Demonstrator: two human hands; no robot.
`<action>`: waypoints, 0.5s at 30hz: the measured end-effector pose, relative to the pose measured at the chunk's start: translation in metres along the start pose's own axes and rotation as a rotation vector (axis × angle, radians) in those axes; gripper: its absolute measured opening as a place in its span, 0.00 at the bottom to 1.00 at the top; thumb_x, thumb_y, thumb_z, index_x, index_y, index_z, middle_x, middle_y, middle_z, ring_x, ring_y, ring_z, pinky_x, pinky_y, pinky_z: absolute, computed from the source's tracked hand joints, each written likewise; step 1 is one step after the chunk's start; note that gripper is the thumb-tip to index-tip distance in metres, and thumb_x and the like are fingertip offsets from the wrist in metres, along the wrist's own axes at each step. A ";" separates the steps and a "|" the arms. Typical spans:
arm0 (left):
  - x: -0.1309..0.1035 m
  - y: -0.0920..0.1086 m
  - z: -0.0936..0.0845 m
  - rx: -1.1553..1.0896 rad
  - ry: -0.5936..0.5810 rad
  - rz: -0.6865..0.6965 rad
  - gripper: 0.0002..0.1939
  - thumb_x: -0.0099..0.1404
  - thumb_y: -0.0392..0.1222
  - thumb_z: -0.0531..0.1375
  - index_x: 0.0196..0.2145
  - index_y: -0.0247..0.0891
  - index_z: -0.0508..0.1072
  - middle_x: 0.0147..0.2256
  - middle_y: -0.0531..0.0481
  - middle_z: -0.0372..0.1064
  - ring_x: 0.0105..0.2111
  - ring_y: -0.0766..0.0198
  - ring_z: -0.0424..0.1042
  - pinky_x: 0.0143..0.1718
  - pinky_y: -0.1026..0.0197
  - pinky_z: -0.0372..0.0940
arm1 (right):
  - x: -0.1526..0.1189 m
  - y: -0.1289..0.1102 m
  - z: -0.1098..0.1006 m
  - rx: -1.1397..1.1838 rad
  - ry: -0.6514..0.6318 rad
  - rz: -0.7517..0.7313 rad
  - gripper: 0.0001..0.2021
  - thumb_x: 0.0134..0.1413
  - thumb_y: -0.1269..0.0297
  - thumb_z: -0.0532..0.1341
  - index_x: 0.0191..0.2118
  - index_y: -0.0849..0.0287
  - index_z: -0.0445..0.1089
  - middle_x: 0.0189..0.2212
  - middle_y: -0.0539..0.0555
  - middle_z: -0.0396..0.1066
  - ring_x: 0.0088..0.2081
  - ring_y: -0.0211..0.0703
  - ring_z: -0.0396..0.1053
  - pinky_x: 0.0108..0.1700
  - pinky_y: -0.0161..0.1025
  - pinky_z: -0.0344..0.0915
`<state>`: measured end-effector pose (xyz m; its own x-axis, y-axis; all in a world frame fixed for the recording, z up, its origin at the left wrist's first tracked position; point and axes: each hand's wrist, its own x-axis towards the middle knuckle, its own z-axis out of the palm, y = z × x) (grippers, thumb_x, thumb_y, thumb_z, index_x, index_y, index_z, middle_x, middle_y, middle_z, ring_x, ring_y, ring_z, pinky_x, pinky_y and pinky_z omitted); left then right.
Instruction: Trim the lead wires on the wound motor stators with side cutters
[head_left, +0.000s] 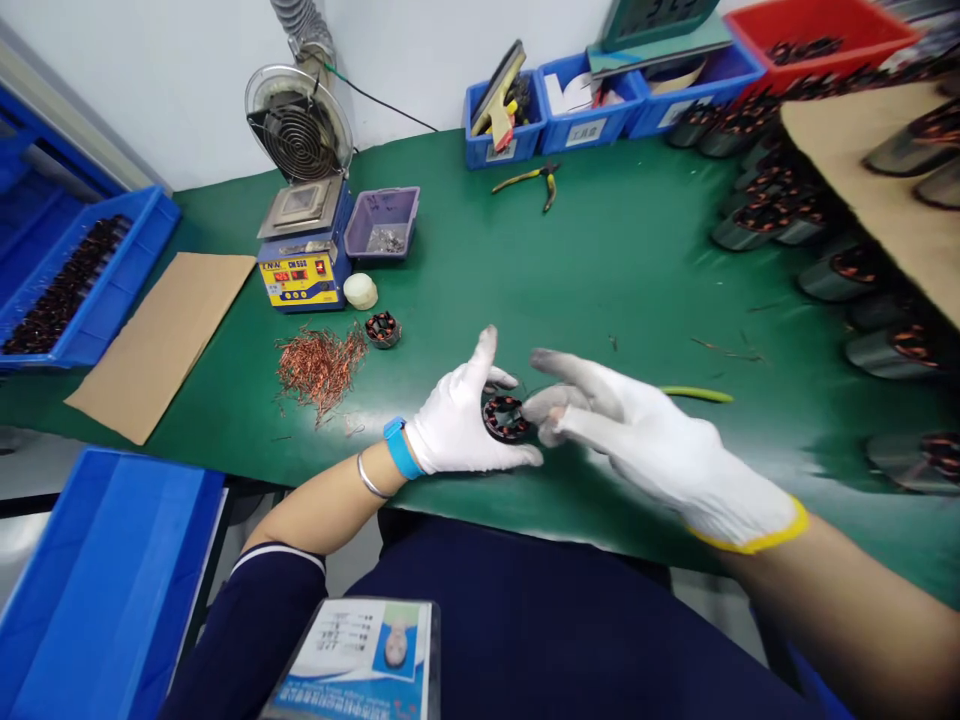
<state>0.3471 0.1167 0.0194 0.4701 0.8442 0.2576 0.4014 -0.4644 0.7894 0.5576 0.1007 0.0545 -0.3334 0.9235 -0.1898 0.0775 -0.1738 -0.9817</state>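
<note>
While both hands were above the green bench (pixel 600 270), left hand (pixel 461 420): grip curled around the black ring (pixel 507 419).
Right hand (pixel 637 425): beside the black ring, fingers blurred; its grip could not be told.
Copper wire pieces (pixel 320 370): heaped left.

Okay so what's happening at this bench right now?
A person in white gloves is working on a small black ring-shaped part with copper windings. The left hand cups it, while the right hand is at its other side, fingers bent. Nearby on the green bench lie a pile of copper wire bits and a similar part.
</note>
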 end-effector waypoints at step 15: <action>0.001 -0.006 0.008 0.071 -0.047 -0.026 0.64 0.58 0.43 0.67 0.73 0.35 0.23 0.56 0.35 0.71 0.54 0.50 0.75 0.55 0.48 0.70 | -0.001 -0.013 0.013 0.109 0.062 -0.018 0.36 0.48 0.55 0.68 0.63 0.55 0.62 0.27 0.47 0.71 0.30 0.43 0.71 0.34 0.40 0.73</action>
<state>0.3508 0.1183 0.0102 0.4947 0.8433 0.2099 0.4675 -0.4618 0.7538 0.5443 0.0972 0.0670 -0.2744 0.9456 -0.1746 -0.0313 -0.1902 -0.9812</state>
